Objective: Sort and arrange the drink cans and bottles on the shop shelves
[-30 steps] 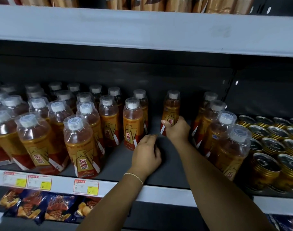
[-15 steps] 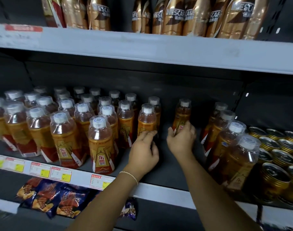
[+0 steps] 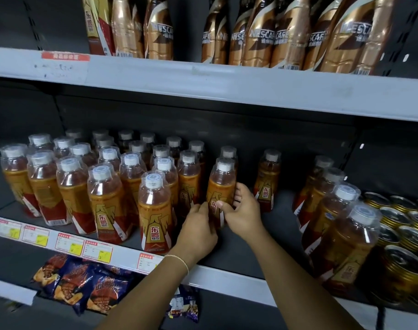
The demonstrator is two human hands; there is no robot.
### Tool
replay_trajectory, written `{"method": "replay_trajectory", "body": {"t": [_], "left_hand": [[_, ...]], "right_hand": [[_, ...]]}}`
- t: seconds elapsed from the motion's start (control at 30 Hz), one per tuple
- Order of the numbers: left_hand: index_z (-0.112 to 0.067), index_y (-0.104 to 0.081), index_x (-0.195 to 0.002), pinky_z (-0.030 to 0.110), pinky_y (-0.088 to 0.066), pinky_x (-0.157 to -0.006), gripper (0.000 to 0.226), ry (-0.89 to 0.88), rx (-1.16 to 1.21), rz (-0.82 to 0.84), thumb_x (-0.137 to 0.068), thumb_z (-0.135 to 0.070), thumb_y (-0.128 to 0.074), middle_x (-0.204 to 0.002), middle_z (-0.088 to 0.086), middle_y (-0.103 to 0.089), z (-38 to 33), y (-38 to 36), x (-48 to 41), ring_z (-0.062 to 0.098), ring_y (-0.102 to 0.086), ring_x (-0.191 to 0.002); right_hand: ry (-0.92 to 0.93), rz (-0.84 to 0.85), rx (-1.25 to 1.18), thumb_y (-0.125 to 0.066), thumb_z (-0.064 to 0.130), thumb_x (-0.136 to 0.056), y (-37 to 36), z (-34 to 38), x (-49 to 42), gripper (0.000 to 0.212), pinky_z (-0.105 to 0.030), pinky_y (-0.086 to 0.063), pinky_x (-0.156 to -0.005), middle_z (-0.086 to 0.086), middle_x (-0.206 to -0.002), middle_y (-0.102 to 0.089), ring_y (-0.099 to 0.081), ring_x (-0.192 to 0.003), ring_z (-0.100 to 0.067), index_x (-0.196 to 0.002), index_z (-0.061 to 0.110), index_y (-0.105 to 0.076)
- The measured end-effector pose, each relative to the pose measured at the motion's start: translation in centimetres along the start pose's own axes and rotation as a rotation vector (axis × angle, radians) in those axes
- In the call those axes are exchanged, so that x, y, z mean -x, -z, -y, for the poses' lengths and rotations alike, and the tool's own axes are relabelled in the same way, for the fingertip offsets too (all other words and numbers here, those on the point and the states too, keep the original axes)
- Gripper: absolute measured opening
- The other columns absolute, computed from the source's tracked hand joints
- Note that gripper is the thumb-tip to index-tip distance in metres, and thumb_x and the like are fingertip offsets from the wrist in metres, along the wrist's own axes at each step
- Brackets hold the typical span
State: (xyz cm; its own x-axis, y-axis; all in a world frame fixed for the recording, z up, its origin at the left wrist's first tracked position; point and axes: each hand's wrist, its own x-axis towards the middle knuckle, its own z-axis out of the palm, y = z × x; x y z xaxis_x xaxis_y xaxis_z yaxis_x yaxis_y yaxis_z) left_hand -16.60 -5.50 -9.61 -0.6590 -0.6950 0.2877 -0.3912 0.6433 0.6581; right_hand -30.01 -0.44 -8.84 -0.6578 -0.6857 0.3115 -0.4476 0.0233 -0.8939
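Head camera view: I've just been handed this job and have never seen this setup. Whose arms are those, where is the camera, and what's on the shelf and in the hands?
There is no machine here. A person works bare-handed, and the single camera sits on their head, looking forward and down at shop shelves. The right hand grips an orange drink bottle standing on the middle shelf, thumb in front. The left hand touches the bottle's lower side; I cannot tell whether it grips. Matching bottles stand on both sides, with gold cans at far right, coffee bottles above and snack packets below.
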Motion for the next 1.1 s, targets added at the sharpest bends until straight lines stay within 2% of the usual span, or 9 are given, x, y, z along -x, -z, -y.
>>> {"method": "replay_trajectory", "body": {"t": [0.13, 0.23, 0.33, 0.4, 0.47, 0.57, 0.67, 0.9, 1.1], "left_hand": [[-0.007, -0.028, -0.152, 0.023, -0.02, -0.114, 0.071, -0.016, -0.002, 0.054, -0.09, -0.016, -0.063, -0.148, 0.011, -0.042, 0.3, -0.1, -1.2, 0.027, -0.032, -0.141], [-0.019, -0.035, -0.148, 0.029, -0.037, -0.111, 0.071, -0.101, 0.101, 0.222, -0.086, -0.015, -0.071, -0.136, 0.0, -0.057, -0.2, -0.5, -2.0, 0.019, -0.051, -0.129], [-0.024, -0.036, -0.144, 0.025, -0.041, -0.105, 0.072, -0.162, 0.064, 0.267, -0.083, -0.024, -0.075, -0.131, -0.004, -0.06, -1.1, -1.6, -2.2, 0.014, -0.056, -0.121], [-0.023, -0.036, -0.141, 0.027, -0.043, -0.1, 0.07, -0.236, -0.008, 0.254, -0.083, -0.03, -0.074, -0.13, 0.0, -0.059, -1.9, -2.7, -2.3, 0.017, -0.056, -0.119], [-0.022, -0.034, -0.14, 0.033, -0.047, -0.097, 0.067, -0.292, -0.082, 0.258, -0.086, -0.035, -0.07, -0.127, 0.004, -0.06, -2.7, -3.7, -2.5, 0.021, -0.057, -0.115], [-0.021, -0.031, -0.14, 0.039, -0.05, -0.091, 0.065, -0.313, -0.138, 0.25, -0.087, -0.039, -0.066, -0.124, 0.004, -0.06, -3.4, -4.9, -3.0, 0.023, -0.058, -0.111], [-0.024, -0.029, -0.141, 0.034, -0.051, -0.086, 0.067, -0.332, -0.133, 0.215, -0.087, -0.042, -0.063, -0.122, 0.003, -0.059, -3.6, -5.7, -3.5, 0.022, -0.06, -0.106], [-0.016, -0.032, -0.139, 0.034, -0.047, -0.088, 0.062, -0.362, -0.132, 0.163, -0.088, -0.037, -0.062, -0.117, 0.009, -0.059, -3.5, -6.9, -4.7, 0.024, -0.056, -0.106], [-0.011, -0.026, -0.147, 0.037, -0.044, -0.093, 0.07, -0.337, -0.132, 0.106, -0.092, -0.039, -0.058, -0.121, 0.011, -0.059, -3.4, -8.1, -5.3, 0.026, -0.051, -0.111]], "right_hand": [[0.031, 0.047, 0.023, -0.073, 0.007, -0.086, 2.0, -0.5, 1.1, 0.054, -0.033, -0.052, -0.101, 0.0, -0.124, -0.063, -0.063, -0.112, -0.007, -0.135, 0.018, -0.05], [0.024, 0.1, 0.018, -0.068, 0.005, -0.089, 4.4, -1.2, 2.4, 0.059, -0.017, -0.052, -0.093, 0.014, -0.121, -0.06, -0.059, -0.108, 0.011, -0.14, 0.026, -0.046], [-0.004, 0.118, 0.003, -0.064, 0.007, -0.093, 6.7, -2.1, 3.8, 0.068, -0.006, -0.046, -0.088, 0.023, -0.129, -0.054, -0.052, -0.115, 0.017, -0.15, 0.032, -0.034], [-0.003, 0.093, 0.02, -0.062, 0.012, -0.096, 7.7, -2.7, 4.6, 0.067, -0.012, -0.044, -0.099, 0.024, -0.133, -0.052, -0.049, -0.12, 0.016, -0.148, 0.041, -0.031], [-0.018, 0.061, 0.043, -0.062, 0.02, -0.097, 8.2, -3.0, 5.1, 0.064, -0.022, -0.042, -0.107, 0.018, -0.138, -0.053, -0.049, -0.125, 0.01, -0.148, 0.041, -0.031], [-0.037, -0.008, 0.104, -0.064, 0.03, -0.095, 8.5, -3.4, 5.2, 0.067, -0.036, -0.045, -0.108, 0.005, -0.138, -0.055, -0.053, -0.127, -0.007, -0.152, 0.034, -0.029], [-0.085, -0.08, 0.166, -0.06, 0.035, -0.097, 8.3, -3.4, 4.8, 0.064, -0.043, -0.048, -0.104, -0.003, -0.136, -0.055, -0.056, -0.123, -0.018, -0.153, 0.031, -0.03], [-0.148, -0.126, 0.319, -0.051, 0.041, -0.1, 8.1, -3.9, 3.6, 0.057, -0.041, -0.042, -0.106, -0.01, -0.144, -0.046, -0.048, -0.128, -0.025, -0.15, 0.017, -0.037], [-0.173, -0.166, 0.263, -0.053, 0.038, -0.1, 7.9, -4.2, 2.6, 0.048, -0.04, -0.05, -0.099, -0.005, -0.128, -0.062, -0.059, -0.116, -0.02, -0.142, 0.016, -0.046]]}}
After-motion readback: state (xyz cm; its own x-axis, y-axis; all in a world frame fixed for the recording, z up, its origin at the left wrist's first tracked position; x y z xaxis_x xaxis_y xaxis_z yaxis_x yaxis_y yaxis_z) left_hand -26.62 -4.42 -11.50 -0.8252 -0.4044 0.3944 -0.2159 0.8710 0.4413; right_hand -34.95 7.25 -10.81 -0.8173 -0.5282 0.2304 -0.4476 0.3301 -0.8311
